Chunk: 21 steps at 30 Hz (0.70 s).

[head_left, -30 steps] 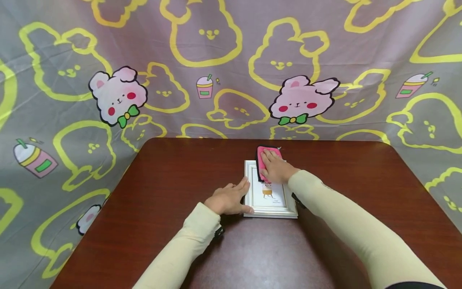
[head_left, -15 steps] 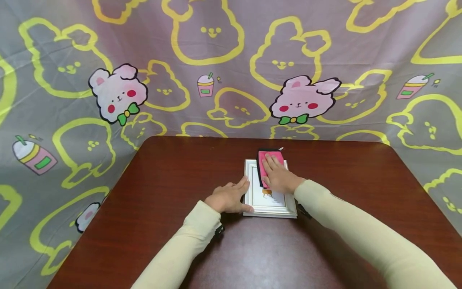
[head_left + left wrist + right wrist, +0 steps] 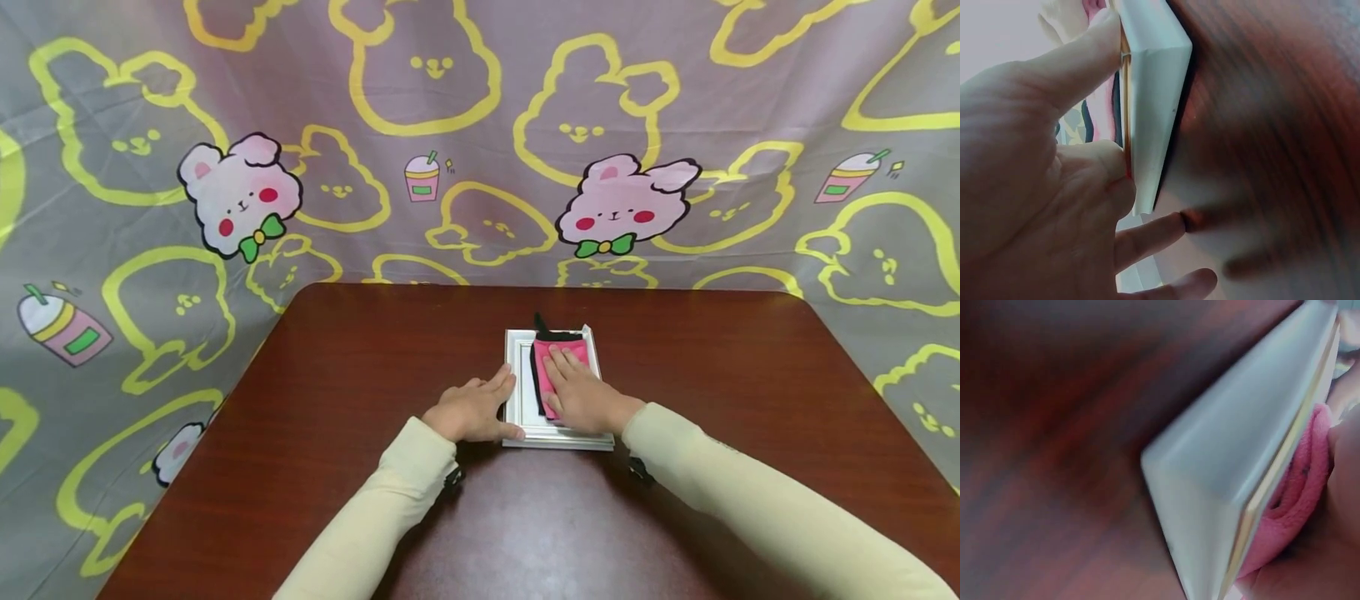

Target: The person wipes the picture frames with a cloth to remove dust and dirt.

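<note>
A white picture frame lies flat on the table, a cloth covering most of its picture. The folded pink cloth with a black edge lies over the frame's middle and right part. My right hand presses on the cloth from above, fingers stretched out. At the frame's left side, my left hand rests with its thumb on the near left corner and its fingers spread along the edge. In the left wrist view, two of its fingertips reach down to the table beside the frame. The right wrist view shows the cloth bunched under the right hand.
The dark brown wooden table extends around the frame on all sides. Behind it and to the left hangs a grey curtain printed with yellow outlines and rabbit faces.
My right hand has slid the pink cloth toward me, from the frame's far edge down over the picture. The left hand and the frame have stayed in place.
</note>
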Motion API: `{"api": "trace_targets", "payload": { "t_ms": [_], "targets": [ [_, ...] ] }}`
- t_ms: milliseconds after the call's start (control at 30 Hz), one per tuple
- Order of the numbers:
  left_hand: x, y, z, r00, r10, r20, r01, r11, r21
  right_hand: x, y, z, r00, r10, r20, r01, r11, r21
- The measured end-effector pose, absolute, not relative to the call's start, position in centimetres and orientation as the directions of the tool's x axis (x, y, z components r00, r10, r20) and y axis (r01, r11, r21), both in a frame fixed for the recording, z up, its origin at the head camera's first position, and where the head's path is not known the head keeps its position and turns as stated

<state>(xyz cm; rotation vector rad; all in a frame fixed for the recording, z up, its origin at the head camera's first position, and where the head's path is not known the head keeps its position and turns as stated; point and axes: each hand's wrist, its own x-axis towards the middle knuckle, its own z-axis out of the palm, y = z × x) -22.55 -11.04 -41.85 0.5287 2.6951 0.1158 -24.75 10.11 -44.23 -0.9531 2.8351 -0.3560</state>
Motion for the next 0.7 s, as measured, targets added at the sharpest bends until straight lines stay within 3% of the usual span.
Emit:
{"api": "trace_targets", "payload": {
  "t_ms": [700],
  "targets": [
    [-22.7,-11.0,-41.9,-0.849,0.394,-0.352,0.36,0.919,0.161,-23.7,9.7,-44.6,-0.774,-0.633,-0.02,-0.601,0.744,-0.291]
  ]
}}
